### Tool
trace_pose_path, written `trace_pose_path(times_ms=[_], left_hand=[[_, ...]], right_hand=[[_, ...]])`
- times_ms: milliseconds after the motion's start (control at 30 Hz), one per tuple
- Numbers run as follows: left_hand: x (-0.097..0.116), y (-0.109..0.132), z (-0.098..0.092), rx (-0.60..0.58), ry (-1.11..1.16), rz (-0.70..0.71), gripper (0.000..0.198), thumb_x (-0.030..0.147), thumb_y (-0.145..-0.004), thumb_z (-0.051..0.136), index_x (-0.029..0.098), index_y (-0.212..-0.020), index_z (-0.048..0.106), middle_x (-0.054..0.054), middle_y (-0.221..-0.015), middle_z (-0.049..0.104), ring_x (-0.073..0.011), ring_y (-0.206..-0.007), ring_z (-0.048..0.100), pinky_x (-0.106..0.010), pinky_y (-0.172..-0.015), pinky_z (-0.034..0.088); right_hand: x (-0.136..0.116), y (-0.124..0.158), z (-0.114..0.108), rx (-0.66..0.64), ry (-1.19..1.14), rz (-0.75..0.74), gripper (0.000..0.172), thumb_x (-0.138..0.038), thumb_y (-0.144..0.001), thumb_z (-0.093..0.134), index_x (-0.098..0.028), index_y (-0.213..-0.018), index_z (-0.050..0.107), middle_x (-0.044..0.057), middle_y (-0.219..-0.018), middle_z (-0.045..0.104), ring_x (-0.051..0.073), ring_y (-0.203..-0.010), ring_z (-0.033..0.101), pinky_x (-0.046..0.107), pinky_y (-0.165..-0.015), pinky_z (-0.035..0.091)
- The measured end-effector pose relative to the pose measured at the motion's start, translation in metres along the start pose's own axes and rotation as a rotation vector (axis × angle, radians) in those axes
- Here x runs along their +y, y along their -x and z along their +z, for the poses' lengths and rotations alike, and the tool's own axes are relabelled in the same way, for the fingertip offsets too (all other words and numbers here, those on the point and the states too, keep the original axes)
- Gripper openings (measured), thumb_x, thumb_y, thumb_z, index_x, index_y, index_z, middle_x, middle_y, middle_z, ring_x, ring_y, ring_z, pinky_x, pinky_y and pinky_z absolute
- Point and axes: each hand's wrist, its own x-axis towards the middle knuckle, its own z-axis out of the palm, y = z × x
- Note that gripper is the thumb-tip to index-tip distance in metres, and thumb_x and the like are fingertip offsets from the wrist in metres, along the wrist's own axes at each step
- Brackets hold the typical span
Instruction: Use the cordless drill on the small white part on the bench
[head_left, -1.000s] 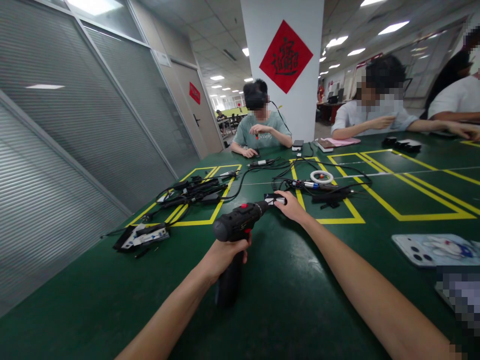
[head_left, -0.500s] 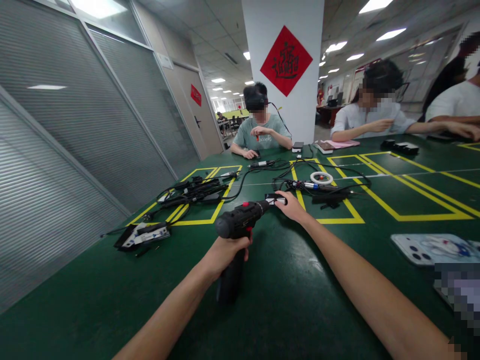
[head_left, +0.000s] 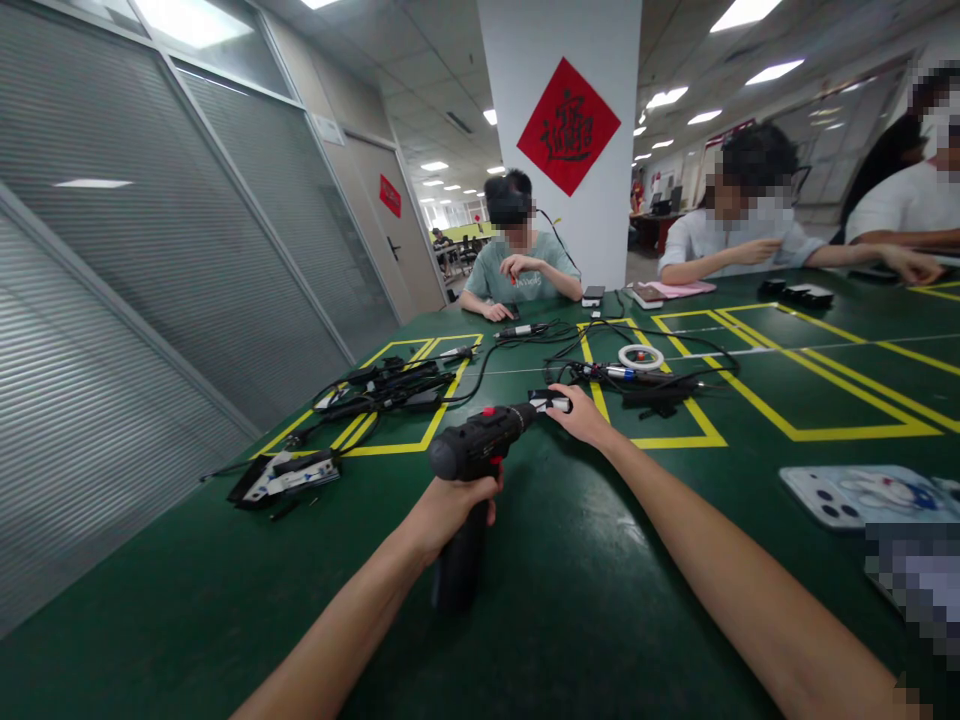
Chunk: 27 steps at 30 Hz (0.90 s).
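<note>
My left hand (head_left: 457, 508) is wrapped round the grip of a black cordless drill (head_left: 480, 443) with red buttons. The drill points forward and right, and its tip meets a small black-and-white block (head_left: 550, 401). My right hand (head_left: 579, 416) pinches that block from its right side, over the green table (head_left: 570, 580). The fingers cover part of the block, so its exact kind cannot be made out. Whether the bit sits in a screw is too small to see.
Black cables and devices (head_left: 390, 388) lie at the left, a black-and-white part (head_left: 289, 475) nearer me. Beyond my right hand are soldering-iron-like tools (head_left: 619, 372) and a white ring (head_left: 641, 357). A phone (head_left: 862, 495) lies at right. Several people sit across the table.
The view has shifted very slightly. Both hands, the drill and the block keep practically the same places.
</note>
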Motion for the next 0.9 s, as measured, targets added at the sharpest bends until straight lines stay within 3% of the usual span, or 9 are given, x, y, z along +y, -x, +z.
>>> trace_pose_path(times_ms=[267, 900], left_hand=[[0.0020, 0.0006, 0.0008, -0.004, 0.038, -0.025, 0.017, 0.022, -0.070, 0.052, 0.014, -0.083, 0.056, -0.002, -0.077, 0.056, -0.0099, -0.051, 0.050, -0.024, -0.053, 0.038], [-0.0041, -0.0025, -0.0018, -0.015, 0.013, -0.003, 0.016, 0.023, -0.071, 0.052, 0.014, -0.084, 0.056, -0.001, -0.075, 0.055, -0.0100, -0.051, 0.052, -0.024, -0.054, 0.039]], right_hand=[[-0.0009, 0.0002, -0.0001, 0.003, -0.008, 0.004, 0.044, -0.032, -0.073, 0.059, -0.024, -0.116, 0.052, 0.006, -0.107, 0.051, 0.017, -0.095, 0.053, 0.033, -0.090, 0.040], [-0.0001, -0.0008, 0.0000, -0.011, -0.005, 0.004, 0.042, -0.033, -0.075, 0.057, -0.023, -0.116, 0.053, 0.006, -0.108, 0.050, 0.017, -0.097, 0.052, 0.032, -0.092, 0.038]])
